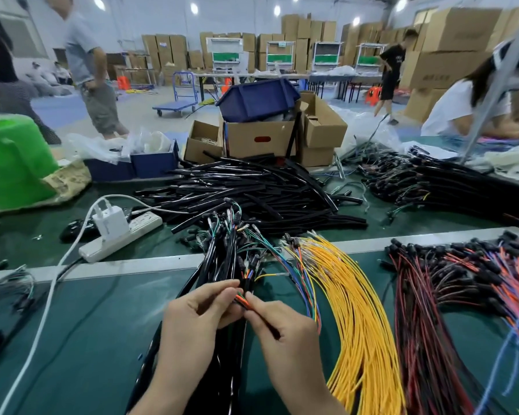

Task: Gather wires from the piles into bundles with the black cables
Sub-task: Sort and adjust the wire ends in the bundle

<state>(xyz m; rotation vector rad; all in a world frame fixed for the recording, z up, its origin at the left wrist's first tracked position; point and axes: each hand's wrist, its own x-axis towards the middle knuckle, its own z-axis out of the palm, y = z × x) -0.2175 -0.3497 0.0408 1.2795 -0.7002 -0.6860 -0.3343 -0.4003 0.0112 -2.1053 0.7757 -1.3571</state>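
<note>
My left hand and my right hand meet over the green table, both pinching a small bunch of coloured wires beside a black cable. Under and beyond the hands lies a bundle of black cables with coloured leads. A pile of yellow wires fans out just right of my right hand. Further right lies a pile of red, black and orange wires. A heap of black tubing sits behind the bundle.
A white power strip with a charger and its white cord lie at the left. Cardboard boxes and a blue bin stand behind the tubing. A green object is at far left. Several people work or stand around the table.
</note>
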